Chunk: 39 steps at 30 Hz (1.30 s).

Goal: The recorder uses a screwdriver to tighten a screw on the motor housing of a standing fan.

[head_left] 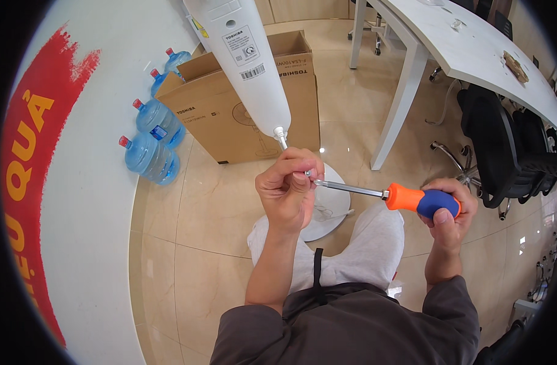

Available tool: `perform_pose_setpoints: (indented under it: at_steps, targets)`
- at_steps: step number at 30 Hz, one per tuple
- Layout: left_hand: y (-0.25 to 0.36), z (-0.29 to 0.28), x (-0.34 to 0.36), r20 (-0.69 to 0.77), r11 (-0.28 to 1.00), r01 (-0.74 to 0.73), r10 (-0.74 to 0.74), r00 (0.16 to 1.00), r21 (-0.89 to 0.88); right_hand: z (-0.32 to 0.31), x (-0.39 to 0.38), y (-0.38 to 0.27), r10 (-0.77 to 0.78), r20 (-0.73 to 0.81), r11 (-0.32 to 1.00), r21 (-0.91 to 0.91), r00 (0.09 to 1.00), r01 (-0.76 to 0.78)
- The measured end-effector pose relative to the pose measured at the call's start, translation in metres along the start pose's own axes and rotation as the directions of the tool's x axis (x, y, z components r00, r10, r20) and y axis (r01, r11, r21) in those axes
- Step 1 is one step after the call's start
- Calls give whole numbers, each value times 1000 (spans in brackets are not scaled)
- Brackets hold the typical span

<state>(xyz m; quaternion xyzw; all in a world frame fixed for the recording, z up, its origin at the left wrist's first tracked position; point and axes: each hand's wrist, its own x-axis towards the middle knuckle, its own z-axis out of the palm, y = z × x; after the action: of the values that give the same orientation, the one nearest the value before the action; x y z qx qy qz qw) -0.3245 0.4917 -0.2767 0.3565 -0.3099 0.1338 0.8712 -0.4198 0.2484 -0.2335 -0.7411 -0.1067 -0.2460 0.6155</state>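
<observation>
A white appliance column (250, 73) stands upright before me on a thin pole (283, 140) above a round white base (333, 198). My left hand (287, 188) is closed round the pole just below the column, with a small silver screw (308, 173) between thumb and finger. In my right hand (449, 216) is an orange-and-blue screwdriver (403, 196), held level by its handle, its shaft pointing left with the tip at my left fingertips, close by the screw. A pale cord (342, 215) lies on the base between my knees.
A large open cardboard box (205, 134) stands behind the column. Several blue water bottles (150, 158) line the white wall at the left, which bears a red banner (29, 182). A white table (400, 79) and black wheeled chairs (497, 158) are at the right, on a tiled floor (199, 267).
</observation>
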Motion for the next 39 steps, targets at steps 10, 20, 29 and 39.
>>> perform_pose_setpoints:
  at_steps: [10,20,29,39]
  targets:
    - [-2,-3,2,65,998,-56,54,996,32,0,0,-13,-46,4,986,-162,999,46]
    - [20,-12,12,166,955,-171,133,977,244,-3,4,-18,-150,28,956,-251,988,153]
    - [36,-12,15,277,842,-268,149,949,468,-1,4,-21,-165,11,946,-282,986,161]
    - [53,-11,27,394,803,-298,86,915,516,-7,10,-23,-119,39,954,-272,992,125]
